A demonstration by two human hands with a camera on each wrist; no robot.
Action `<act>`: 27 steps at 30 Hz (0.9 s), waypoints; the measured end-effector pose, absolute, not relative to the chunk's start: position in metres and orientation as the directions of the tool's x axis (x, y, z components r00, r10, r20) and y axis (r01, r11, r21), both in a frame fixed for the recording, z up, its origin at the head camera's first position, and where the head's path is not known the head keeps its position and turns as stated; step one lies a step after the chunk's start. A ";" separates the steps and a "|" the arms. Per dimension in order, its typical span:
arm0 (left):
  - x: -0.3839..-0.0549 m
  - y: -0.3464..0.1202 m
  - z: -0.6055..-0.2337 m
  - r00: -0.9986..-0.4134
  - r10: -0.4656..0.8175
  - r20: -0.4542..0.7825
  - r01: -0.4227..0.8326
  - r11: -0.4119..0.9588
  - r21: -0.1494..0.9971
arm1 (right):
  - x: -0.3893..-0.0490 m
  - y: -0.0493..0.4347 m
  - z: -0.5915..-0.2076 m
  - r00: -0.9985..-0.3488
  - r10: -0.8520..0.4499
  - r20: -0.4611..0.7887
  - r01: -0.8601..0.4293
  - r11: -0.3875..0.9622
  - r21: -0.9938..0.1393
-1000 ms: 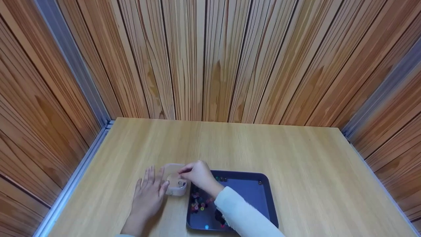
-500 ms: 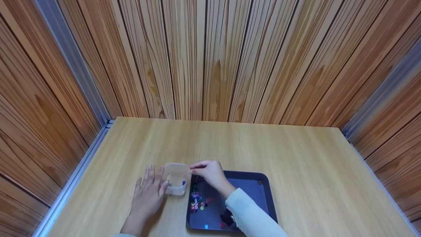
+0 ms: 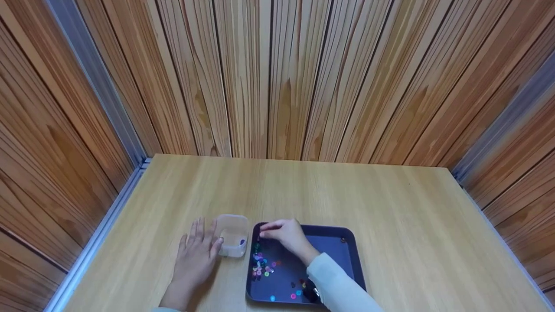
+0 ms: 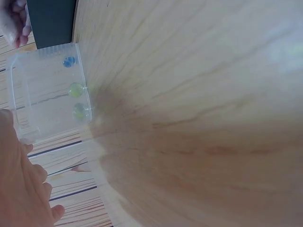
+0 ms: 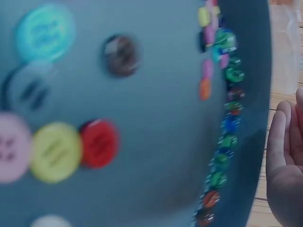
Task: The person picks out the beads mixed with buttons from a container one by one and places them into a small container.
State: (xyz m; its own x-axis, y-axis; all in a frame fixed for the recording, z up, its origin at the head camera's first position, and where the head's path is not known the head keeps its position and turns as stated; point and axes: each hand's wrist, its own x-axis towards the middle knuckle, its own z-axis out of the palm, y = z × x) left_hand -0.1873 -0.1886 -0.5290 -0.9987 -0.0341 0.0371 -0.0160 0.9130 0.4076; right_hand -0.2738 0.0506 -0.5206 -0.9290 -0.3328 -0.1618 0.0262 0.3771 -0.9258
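Note:
A small clear plastic box (image 3: 232, 221) stands on the table, with one blue marble (image 4: 69, 62) and two green marbles (image 4: 76, 90) in it. My left hand (image 3: 195, 258) lies beside it, fingers spread, its thumb against the side of the box. Over the far left corner of the dark tray (image 3: 321, 255) hovers my right hand (image 3: 288, 236). Its fingers (image 5: 277, 142) are held close together, and nothing shows between them. Below it, a row of green, blue and brown marbles (image 5: 221, 161) follows the tray wall.
Inside the tray are several colourful buttons (image 5: 56, 152), spread along the near side and heaped at the left. One brown piece (image 3: 343, 239) sits in the far right corner. Wood-patterned walls (image 3: 286, 78) surround the wooden table (image 3: 407, 229) at the back and sides.
My right hand has moved from above the plastic box rightward to the tray's far left corner. The left hand and the box have stayed in place.

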 end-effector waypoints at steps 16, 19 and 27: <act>-0.191 -0.188 -0.528 -0.999 -0.038 -0.020 -0.043 0.912 0.408 | -0.277 0.056 -0.536 -0.884 -0.421 -0.205 0.039 0.370 -0.928; -0.190 -0.188 -0.529 -0.999 -0.041 -0.019 -0.045 0.908 0.417 | -0.277 0.054 -0.538 -0.878 -0.431 -0.207 0.045 0.355 -0.934; -0.189 -0.188 -0.529 -0.999 -0.046 0.001 -0.041 0.912 0.409 | -0.276 0.050 -0.541 -0.870 -0.452 -0.199 0.036 0.344 -0.938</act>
State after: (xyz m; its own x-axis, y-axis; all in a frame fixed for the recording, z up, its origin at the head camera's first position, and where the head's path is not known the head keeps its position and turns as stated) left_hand -0.1891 -0.1882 -0.5288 -0.9990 -0.0457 0.0015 -0.0411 0.9117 0.4088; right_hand -0.2756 0.0505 -0.5410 -0.8696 -0.4517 -0.1993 0.0361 0.3445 -0.9381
